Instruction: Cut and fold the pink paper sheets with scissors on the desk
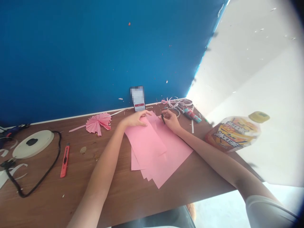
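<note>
Near the brown desk's [185, 182] back edge, the left hand [136, 120], thumb spread from fingers, presses pink paper sheets [152, 145] while the right hand's [172, 121] fingers pinch a small black tool [163, 118].

L hand [136, 119] on pink sheets [152, 142], R hand [172, 121] w/ blk tool [163, 118]

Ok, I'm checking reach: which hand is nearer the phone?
Left. The left hand is on the paper in front of the phone; the right hand is farther off, to its right.
</note>
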Tool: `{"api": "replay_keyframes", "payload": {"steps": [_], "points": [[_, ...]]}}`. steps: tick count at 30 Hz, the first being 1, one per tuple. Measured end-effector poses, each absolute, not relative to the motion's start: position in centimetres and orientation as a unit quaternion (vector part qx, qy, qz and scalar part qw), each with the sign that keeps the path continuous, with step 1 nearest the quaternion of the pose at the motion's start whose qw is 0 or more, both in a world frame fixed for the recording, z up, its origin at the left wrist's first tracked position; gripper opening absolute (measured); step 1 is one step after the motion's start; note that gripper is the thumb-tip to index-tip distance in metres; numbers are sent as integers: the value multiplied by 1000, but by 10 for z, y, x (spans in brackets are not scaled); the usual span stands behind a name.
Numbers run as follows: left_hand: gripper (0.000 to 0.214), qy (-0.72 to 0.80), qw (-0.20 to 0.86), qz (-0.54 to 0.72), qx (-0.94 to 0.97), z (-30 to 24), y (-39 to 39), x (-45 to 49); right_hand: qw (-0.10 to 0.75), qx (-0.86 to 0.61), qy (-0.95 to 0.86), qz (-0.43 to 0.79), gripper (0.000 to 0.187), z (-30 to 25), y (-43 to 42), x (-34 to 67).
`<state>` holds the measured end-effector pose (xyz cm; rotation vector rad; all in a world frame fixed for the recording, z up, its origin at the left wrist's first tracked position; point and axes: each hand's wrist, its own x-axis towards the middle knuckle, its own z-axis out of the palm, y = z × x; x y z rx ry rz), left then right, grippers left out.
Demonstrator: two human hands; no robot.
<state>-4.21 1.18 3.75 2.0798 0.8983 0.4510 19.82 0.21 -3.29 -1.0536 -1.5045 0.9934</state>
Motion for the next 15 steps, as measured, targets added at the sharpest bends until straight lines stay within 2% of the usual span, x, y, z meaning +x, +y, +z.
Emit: {"api": "replay_keyframes", "payload": {"steps": [2, 5, 9, 15], "points": [[69, 365, 398, 220, 812, 31, 13, -36, 503, -389, -625, 454, 40, -30, 0, 194], [79, 381, 385, 260, 800, 24, 13, -31, 486, -350, -669, 440, 46, -28, -3, 190], [88, 370, 371, 292, 800, 21, 13, -27, 461, -356, -700, 413, 39, -30, -3, 189], [84, 363, 364, 300, 804, 26, 10, -26, 435, -379, -680, 454, 47, -32, -5, 190]]}}
